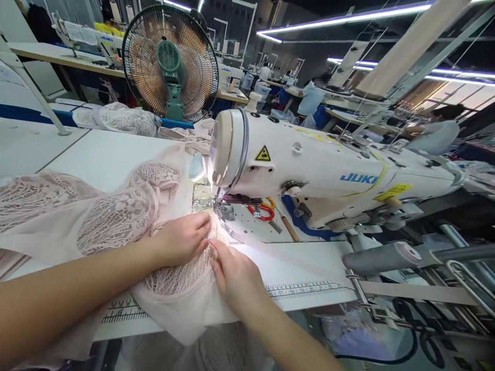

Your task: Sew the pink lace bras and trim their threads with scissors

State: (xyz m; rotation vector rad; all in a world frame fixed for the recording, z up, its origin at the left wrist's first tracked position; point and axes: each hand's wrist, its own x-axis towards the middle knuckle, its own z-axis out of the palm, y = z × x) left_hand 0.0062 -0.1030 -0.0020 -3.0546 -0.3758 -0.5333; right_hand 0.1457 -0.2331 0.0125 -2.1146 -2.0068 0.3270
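On the white bench point(104, 154), lace fabric point(174, 281) lay at the sewing machine's point(309, 159) left end. I had the right hand point(235, 273) pinched on its edge, the left hand point(183, 237) curled over it, grip unclear; light, even guiding seemed best.

White sewing machine point(313, 165): blue "JUKI" point(358, 179), yellow warning triangle point(263, 153). White background machines point(110, 47): "JUKI". White tabletop point(297, 263): black ruler numbers point(309, 289).
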